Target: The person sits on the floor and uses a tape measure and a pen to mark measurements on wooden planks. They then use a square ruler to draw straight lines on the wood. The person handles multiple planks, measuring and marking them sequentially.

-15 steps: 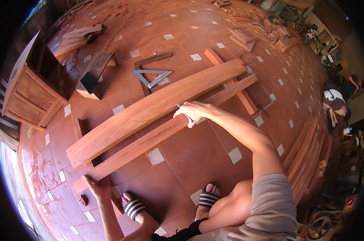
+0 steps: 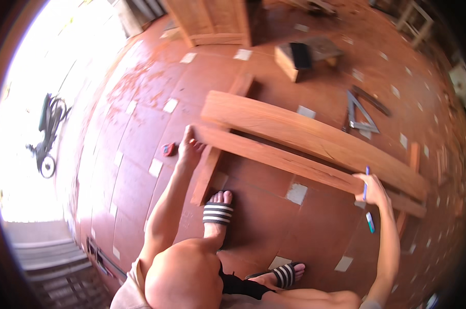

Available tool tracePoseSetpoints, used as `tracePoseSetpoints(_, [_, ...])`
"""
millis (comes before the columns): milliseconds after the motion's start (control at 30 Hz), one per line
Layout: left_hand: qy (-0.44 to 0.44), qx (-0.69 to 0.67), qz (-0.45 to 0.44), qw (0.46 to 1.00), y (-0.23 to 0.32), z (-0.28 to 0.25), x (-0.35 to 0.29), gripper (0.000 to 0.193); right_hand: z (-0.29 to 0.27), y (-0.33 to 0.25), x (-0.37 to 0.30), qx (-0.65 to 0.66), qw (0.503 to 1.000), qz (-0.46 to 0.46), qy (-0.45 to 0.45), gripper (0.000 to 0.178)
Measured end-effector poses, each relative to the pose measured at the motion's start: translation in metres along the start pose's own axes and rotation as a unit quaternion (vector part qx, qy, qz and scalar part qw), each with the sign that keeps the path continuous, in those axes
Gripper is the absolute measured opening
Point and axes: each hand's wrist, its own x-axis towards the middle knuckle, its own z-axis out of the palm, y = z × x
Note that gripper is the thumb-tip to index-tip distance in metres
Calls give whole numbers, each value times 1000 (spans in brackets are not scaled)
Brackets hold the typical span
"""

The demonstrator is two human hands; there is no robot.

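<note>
A narrow wooden board (image 2: 289,158) lies beside a wider wooden plank (image 2: 305,136), both resting across crosswise wooden battens. My left hand (image 2: 190,148) grips the narrow board's left end, thumb up along the end and fingers curled low beside it. Toward the board's other end, my right hand (image 2: 373,189) rests on the wood with a blue pen (image 2: 366,184) held upright between its fingers. The left batten (image 2: 207,175) passes under both boards near my left hand. On the floor left of that hand sits a red and black tape measure (image 2: 169,150).
A metal triangle square (image 2: 360,116) lies beyond the plank, near a low wooden stool (image 2: 323,49) with a dark object on it. A wooden cabinet (image 2: 212,20) stands at the back. A green and white marker (image 2: 370,222) lies beside my right forearm. A bicycle (image 2: 50,129) is outside, far left.
The view has swung to the left, so the boards now slope down to the right and the bicycle shows. Both hands stay at the narrow board, the pen still in my right.
</note>
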Motion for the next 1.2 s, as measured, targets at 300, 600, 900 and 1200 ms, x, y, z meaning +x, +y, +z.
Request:
tracePoseSetpoints(300, [80,154,-1,985,3,-3,20,50,15,-17,-6,-90,987,-1,133,69])
tracePoseSetpoints(600, [8,147,-10,989,-5,-15,41,55,7,9,-51,-89,957,161,226,41])
tracePoseSetpoints(900, [-92,54,-48,993,3,-23,32,48,47,85,-11,367,561,593,447,94])
tracePoseSetpoints(1200, [-119,123,5,985,-9,-13,19,69,102,91,36,704,308,374,518,81])
